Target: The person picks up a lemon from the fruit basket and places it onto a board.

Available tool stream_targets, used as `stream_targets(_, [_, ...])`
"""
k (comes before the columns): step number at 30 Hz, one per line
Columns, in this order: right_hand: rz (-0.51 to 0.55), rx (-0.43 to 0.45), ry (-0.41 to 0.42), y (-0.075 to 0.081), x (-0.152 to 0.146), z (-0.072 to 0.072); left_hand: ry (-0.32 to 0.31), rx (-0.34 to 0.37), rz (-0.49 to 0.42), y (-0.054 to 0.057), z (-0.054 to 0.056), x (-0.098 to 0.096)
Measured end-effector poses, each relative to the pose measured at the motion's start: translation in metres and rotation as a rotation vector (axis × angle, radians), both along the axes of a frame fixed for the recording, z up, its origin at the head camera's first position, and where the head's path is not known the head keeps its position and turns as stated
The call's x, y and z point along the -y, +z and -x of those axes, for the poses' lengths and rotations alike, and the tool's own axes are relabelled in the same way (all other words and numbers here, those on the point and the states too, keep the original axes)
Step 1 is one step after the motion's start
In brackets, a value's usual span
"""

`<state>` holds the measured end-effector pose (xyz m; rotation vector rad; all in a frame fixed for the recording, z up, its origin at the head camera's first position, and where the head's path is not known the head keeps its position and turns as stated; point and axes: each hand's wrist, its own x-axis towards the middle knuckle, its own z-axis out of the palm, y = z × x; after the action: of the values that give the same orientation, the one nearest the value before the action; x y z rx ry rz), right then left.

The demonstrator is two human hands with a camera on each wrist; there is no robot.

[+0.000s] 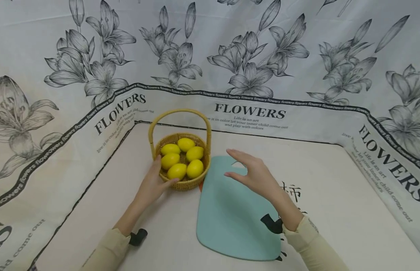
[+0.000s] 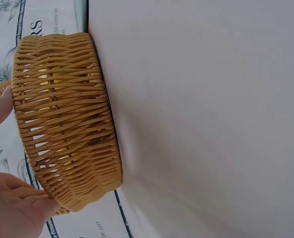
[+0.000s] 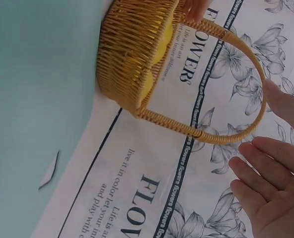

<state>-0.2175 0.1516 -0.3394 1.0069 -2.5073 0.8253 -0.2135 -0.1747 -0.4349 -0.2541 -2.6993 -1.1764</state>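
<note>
Lemons point(image 1: 195, 154), six in view, lie in the wicker basket point(image 1: 187, 184), which sits towards the far left corner of the table point(image 1: 335, 195). They ring its floor, and some bare weave shows between them. The handle point(image 1: 179, 110) stands upright over them. The left hand point(image 1: 153, 182) grips the basket's left side, thumb round the front and fingers at the side, spread about as wide as that stretch of wall. The right hand point(image 1: 258, 173) holds nothing; its thumb and fingers are well parted, and it hangs over the far end of the board point(image 1: 237, 214), apart from the basket. The board lies flat just right of the basket and reaches towards the table's near edge; whether the two touch, I cannot tell.

The step in hand seems to be steadying or placing the basket, judging by the left hand's hold and the right hand's lack of contact. A next move on the basket would probably call for the right hand at its other side or on the handle, with the basket kept level so that the loose lemons do not roll.
</note>
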Motion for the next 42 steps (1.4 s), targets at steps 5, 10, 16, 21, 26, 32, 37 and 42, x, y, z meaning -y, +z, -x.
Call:
stream_targets(5, [0.019, 0.028, 0.036, -0.001, 0.017, 0.011, 0.003, 0.018, 0.002, 0.002, -0.001, -0.002])
stream_targets(10, [0.018, 0.048, 0.052, -0.003, 0.032, 0.023, 0.009, 0.032, 0.001, 0.002, -0.001, -0.002])
stream_targets(16, [-0.004, 0.059, 0.049, -0.007, 0.047, 0.038, 0.009, 0.028, 0.007, 0.001, -0.001, -0.001])
stream_targets(21, [-0.012, 0.084, 0.047, -0.012, 0.057, 0.045, 0.01, 0.018, 0.006, 0.0, -0.001, -0.001])
stream_targets(26, [-0.004, 0.118, 0.052, -0.016, 0.066, 0.05, 0.01, 0.013, 0.012, 0.001, -0.002, 0.0])
stream_targets(32, [-0.003, 0.141, 0.057, -0.02, 0.077, 0.055, 0.005, 0.025, 0.009, 0.002, -0.002, 0.001])
stream_targets(37, [-0.032, 0.16, 0.053, -0.026, 0.087, 0.061, -0.003, 0.018, 0.016, 0.002, -0.002, 0.001])
stream_targets(42, [-0.038, 0.218, 0.047, -0.032, 0.097, 0.068, -0.006, 0.015, 0.019, 0.002, -0.002, 0.001])
